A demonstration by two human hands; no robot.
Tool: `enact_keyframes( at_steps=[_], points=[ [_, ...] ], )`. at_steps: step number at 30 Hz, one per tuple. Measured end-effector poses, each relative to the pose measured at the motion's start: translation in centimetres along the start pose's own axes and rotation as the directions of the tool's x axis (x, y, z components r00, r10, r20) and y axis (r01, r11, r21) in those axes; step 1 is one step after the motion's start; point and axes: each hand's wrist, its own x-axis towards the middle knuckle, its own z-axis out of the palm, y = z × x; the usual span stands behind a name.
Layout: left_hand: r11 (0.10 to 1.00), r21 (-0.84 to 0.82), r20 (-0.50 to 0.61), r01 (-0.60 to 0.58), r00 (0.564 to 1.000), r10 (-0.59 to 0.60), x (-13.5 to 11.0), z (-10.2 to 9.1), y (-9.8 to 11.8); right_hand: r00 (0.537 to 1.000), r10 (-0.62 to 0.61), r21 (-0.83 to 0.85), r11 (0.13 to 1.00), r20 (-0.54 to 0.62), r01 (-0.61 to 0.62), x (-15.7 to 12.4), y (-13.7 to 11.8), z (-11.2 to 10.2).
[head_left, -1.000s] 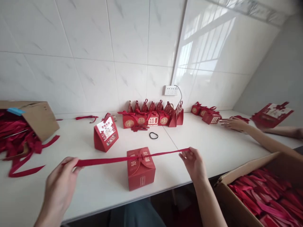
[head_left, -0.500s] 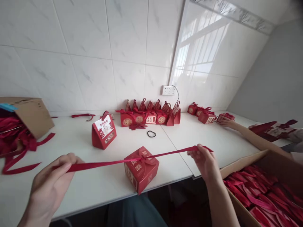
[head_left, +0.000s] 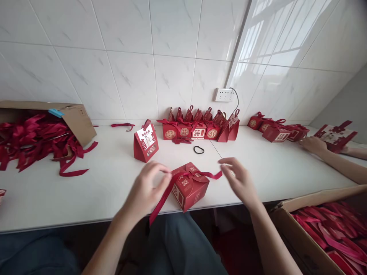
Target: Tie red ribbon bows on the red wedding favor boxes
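A red gift box with gold lettering stands near the table's front edge, between my hands. A dark red ribbon is knotted across its top; one tail hangs over the front left side and past the table edge, the other sticks out to the right. My left hand is at the box's left side, thumb and forefinger slightly apart beside the ribbon. My right hand is open just right of the short tail, holding nothing.
Behind stand a house-shaped red box, a black hair tie and a row of red boxes. A tipped carton spills ribbons at left; an open carton is at right. Another person's hand is near more boxes.
Both hands have let go of the ribbon, which was stretched taut sideways, and have come in towards the box. The ribbon tails now hang loose. The camera view has shifted left.
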Motion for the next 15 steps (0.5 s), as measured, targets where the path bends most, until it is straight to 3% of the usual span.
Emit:
enact_keyframes(
  at_steps=[1, 3, 6, 9, 12, 15],
  points=[
    [0.998, 0.045, 0.074, -0.046, 0.996, 0.043, 0.0, 1.1, 0.4, 0.989, -0.02, -0.028, 0.999, 0.144, 0.024, -0.1, -0.5, 0.8],
    [0.991, 0.105, 0.154, -0.079, 0.986, 0.062, 0.1, 3.0, 0.6, 0.954, -0.031, -0.075, 0.996, 0.298, 0.056, -0.3, -1.3, 2.0],
    [0.988, 0.147, 0.185, -0.053, 0.982, 0.025, 0.0, 4.3, 0.0, 0.935, 0.004, -0.121, 0.992, 0.354, 0.041, -0.4, -2.0, 2.9],
    [0.979, 0.185, 0.147, -0.08, 0.988, 0.053, 0.0, 4.3, -0.5, 0.936, 0.065, -0.179, 0.984, 0.347, -0.002, -0.6, -2.6, 2.6],
    [0.947, 0.281, 0.069, -0.153, 0.988, 0.139, 0.1, 3.8, -0.8, 0.883, 0.078, -0.123, 0.992, 0.463, -0.022, -1.2, -3.5, 2.0],
    [0.923, 0.33, 0.079, -0.199, 0.98, 0.183, 0.1, 3.3, -0.9, 0.832, 0.065, -0.076, 0.997, 0.551, -0.027, -2.1, -4.4, 1.7]
  ],
)
